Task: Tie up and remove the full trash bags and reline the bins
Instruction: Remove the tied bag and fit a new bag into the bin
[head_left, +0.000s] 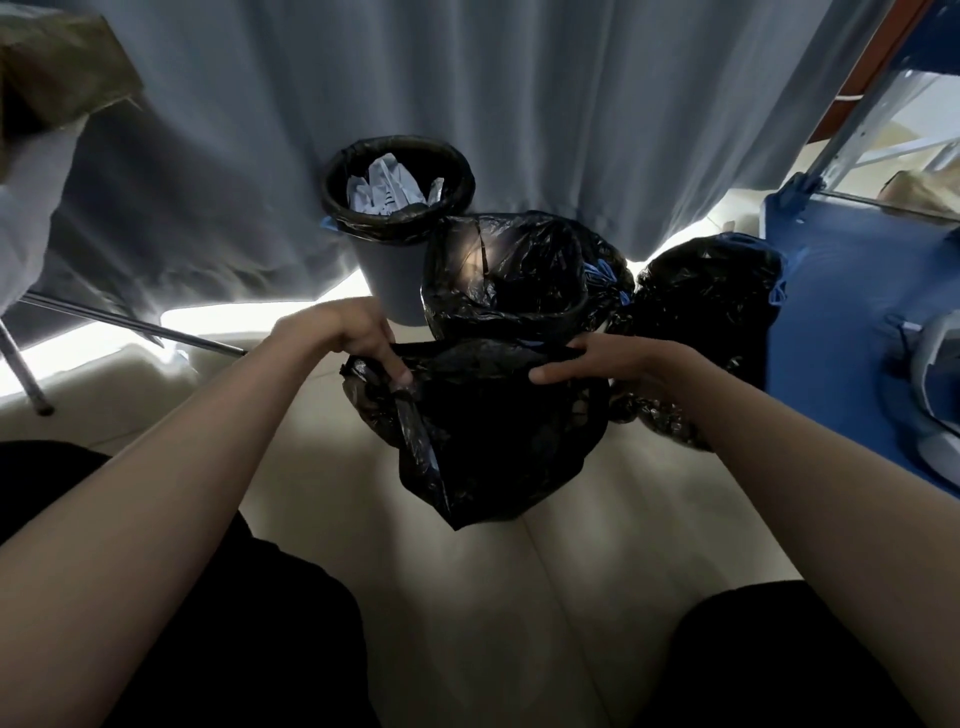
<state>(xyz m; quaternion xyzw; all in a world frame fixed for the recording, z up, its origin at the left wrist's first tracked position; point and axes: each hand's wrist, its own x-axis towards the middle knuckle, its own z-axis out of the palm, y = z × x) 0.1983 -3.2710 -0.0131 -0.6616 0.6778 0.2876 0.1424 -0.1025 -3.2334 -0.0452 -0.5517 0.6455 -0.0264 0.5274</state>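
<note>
I hold an empty black trash bag (488, 436) in the air over the floor, its mouth stretched between both hands. My left hand (358, 332) grips the bag's left rim, fingers curled into the plastic. My right hand (597, 361) grips the right rim, thumb pointing left along the edge. Just behind it stands a bin lined with a black bag (509, 275), its mouth open. Further back a grey bin (395, 280) holds a black liner with white crumpled paper (389, 184) inside. A filled black bag with blue ties (706, 291) sits on the floor to the right.
A grey-blue curtain (519, 93) hangs across the back. A metal chair leg (21, 364) stands at the left. A blue platform (852, 332) with a grey device (935, 374) fills the right side. My dark-trousered knees are at the bottom, above pale floor tiles (519, 597).
</note>
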